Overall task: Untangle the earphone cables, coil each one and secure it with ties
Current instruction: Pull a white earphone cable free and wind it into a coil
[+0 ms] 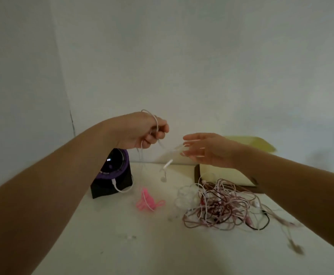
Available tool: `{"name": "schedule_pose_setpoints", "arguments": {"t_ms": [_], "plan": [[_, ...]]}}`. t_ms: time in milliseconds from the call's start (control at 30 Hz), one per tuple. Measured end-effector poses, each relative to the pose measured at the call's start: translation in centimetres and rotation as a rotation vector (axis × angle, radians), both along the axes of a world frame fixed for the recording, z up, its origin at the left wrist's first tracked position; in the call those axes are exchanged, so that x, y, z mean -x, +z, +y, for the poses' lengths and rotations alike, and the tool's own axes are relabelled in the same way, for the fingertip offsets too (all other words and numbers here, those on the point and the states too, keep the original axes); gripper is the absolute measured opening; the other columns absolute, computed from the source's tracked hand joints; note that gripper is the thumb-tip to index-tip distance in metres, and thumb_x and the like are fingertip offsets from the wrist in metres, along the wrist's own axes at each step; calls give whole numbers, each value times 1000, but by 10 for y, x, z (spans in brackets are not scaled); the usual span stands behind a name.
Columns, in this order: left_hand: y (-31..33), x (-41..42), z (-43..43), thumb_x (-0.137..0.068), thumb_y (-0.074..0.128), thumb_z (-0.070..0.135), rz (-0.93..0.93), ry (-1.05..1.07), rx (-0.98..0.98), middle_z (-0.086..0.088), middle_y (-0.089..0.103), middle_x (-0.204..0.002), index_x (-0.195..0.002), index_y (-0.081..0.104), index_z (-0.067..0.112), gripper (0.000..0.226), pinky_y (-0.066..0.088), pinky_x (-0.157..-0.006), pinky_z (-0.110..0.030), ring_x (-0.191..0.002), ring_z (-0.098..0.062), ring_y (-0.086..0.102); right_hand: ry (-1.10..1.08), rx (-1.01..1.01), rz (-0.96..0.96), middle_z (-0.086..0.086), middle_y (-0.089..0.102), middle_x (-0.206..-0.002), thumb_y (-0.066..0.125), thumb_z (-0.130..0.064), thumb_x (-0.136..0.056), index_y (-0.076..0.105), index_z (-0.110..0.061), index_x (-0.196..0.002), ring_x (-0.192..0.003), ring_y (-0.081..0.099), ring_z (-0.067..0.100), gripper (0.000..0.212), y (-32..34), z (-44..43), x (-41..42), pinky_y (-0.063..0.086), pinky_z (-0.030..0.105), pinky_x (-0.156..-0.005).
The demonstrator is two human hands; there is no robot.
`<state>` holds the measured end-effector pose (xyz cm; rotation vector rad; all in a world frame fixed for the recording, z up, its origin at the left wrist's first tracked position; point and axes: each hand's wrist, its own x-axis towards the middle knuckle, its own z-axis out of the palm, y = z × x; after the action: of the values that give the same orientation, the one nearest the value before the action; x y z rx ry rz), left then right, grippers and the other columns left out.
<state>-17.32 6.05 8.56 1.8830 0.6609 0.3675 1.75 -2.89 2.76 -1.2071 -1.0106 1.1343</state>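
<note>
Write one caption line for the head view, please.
Left hand grips a white earphone cable, open right hand close beside it, above tangled cables and pink ties.

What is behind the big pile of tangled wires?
A pale yellow box on a dark base sits behind the tangled wires. The right hand and forearm cover its top and right end, so what is inside cannot be seen.

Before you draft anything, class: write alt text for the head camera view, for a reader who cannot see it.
A person's left hand holds up a white earphone cable, an earbud dangling, while the open right hand reaches toward it. Below, on the white table, lie a tangled pile of earphone cables and a bunch of pink ties.
</note>
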Motion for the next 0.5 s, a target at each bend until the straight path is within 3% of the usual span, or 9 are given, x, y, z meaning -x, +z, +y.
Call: {"name": "schedule_pose_setpoints", "arguments": {"t_ms": [67,100,200,267,367,500], "plan": [[-1,-2,-1,-100,37,24,128,17,-108,8,42,-52,-78,52,15,28,25,-38,-15,-39,-4,29,-28,69,-8,11,58,-102,54,7,-89,58,-7,-104,-71,70,18,21,-20,2,-3,56,22,-56],[0,-3,-2,-99,37,24,177,25,-148,8,41,-52,-79,52,15,27,25,-39,-16,-39,-5,28,-28,102,-125,12,58,-104,56,5,-88,58,-7,-104,-75,69,18,20,-30,5,-4,57,23,-60],[1,-7,-6,-97,40,21,296,34,-227,8,40,-52,-83,55,14,22,24,-42,-17,-40,-6,28,93,206,-990,6,58,-123,65,-12,-87,58,-13,-121,-104,60,19,34,-59,13,1,50,26,-83],[0,-12,-10,-97,39,22,367,8,-253,8,40,-52,-86,57,14,22,25,-43,-18,-40,-6,28,252,290,-1321,1,49,-137,68,-32,-85,50,-24,-133,-124,48,18,52,-77,15,12,39,29,-100],[-5,-22,-19,-98,38,21,454,-110,-284,7,42,-57,-91,59,14,23,27,-49,-19,-43,-6,30,381,422,-1568,2,42,-142,66,-39,-84,44,-25,-138,-132,37,22,60,-92,12,17,33,36,-104],[-13,-44,-36,-98,40,20,652,-223,-383,6,43,-60,-87,60,18,23,28,-48,-17,-45,-6,33,391,512,-1781,10,57,-124,63,-28,-86,57,-9,-123,-115,52,28,42,-92,4,-7,43,36,-92]]}}
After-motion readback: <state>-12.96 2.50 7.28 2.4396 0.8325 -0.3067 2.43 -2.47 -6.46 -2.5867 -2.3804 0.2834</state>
